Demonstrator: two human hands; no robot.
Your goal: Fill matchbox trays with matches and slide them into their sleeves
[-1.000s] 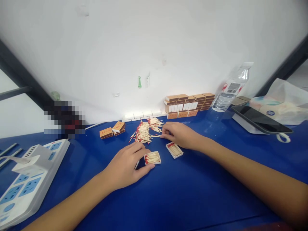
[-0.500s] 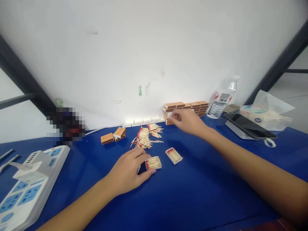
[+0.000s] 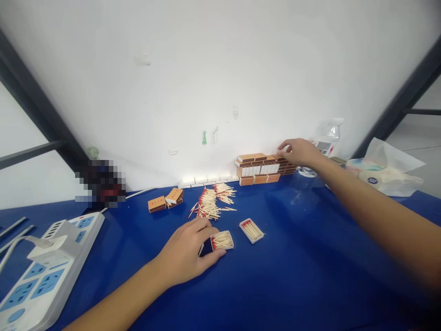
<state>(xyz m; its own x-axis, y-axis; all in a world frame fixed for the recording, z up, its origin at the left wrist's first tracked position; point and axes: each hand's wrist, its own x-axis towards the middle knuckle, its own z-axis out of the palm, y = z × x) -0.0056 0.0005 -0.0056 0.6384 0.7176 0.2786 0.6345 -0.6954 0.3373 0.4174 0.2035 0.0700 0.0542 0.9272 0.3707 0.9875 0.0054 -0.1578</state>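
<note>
A white power strip (image 3: 70, 250) with blue sockets lies on the blue counter (image 3: 310, 276), well to the left of the pile of loose matches (image 3: 207, 204), with a white plug (image 3: 51, 246) set in it. Nearer the pile, on its left, sit a few orange matchboxes (image 3: 156, 203); they look closed, so their contents are hidden. The left hand (image 3: 188, 250) lies just in front of the pile, its grip closed around the first tray (image 3: 232, 239), thumb along the near side and fingers along the far side.

The pile itself lies with red heads mostly to the left. Behind it, along the wall, runs a row of white boxes (image 3: 206, 178); what they contain cannot be made out. The first tray, in front of the pile and slightly right, is full of matches; its long axis runs roughly left to right, most heads at the left end. The second tray (image 3: 258, 239), to the right and front of the pile, also holds matches; its long axis slants from far left to near right, heads at the far left end.

Right of the pile and farther back rises a stack of matchboxes (image 3: 258, 170). The right hand (image 3: 298, 151) is at its top right, fingers bent; whether its grip has anything cannot be told. A clear bottle (image 3: 333, 132), partly hidden by that hand, stands farther right of the pile.
</note>
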